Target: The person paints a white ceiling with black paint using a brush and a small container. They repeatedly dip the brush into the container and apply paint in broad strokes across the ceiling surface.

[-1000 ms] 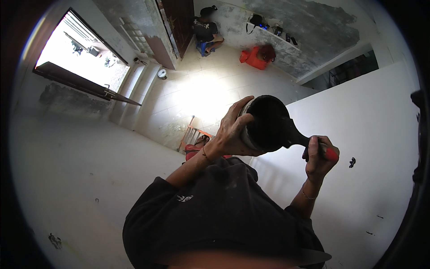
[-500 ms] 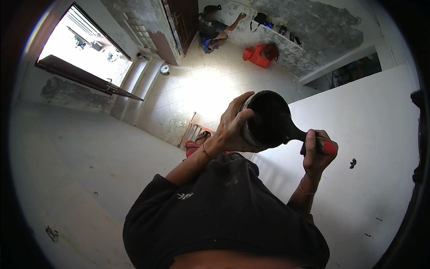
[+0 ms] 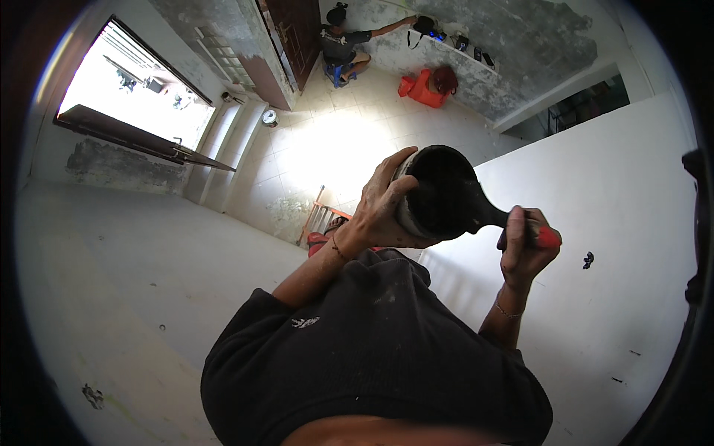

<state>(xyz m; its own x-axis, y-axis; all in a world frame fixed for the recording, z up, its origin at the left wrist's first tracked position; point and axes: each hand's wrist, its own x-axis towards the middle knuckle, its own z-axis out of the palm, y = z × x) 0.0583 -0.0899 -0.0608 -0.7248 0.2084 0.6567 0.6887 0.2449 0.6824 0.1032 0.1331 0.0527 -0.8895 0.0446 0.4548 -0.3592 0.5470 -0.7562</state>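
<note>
My left hand (image 3: 379, 204) is closed round a dark round pot (image 3: 444, 212) with a pale, stained outside and a black inside. My right hand (image 3: 522, 253) grips the handle of a brush (image 3: 489, 214) with a red part on the handle; its wide dark end sits at the pot's mouth, and its tip cannot be told from the black inside. Below my left forearm, my sandalled foot shows on or beside an orange metal ladder (image 3: 318, 212).
Another person (image 3: 338, 46) sits on a blue stool, arm stretched to a shelf (image 3: 476, 63) holding small devices. A red bag (image 3: 428, 88), a round can (image 3: 269, 117), steps (image 3: 244, 141) by the open door (image 3: 123, 126) and a white wall (image 3: 595, 171) surround me.
Both my hands, the pot and the brush have risen slightly in the picture. The other person's arm has stretched out to the shelf.
</note>
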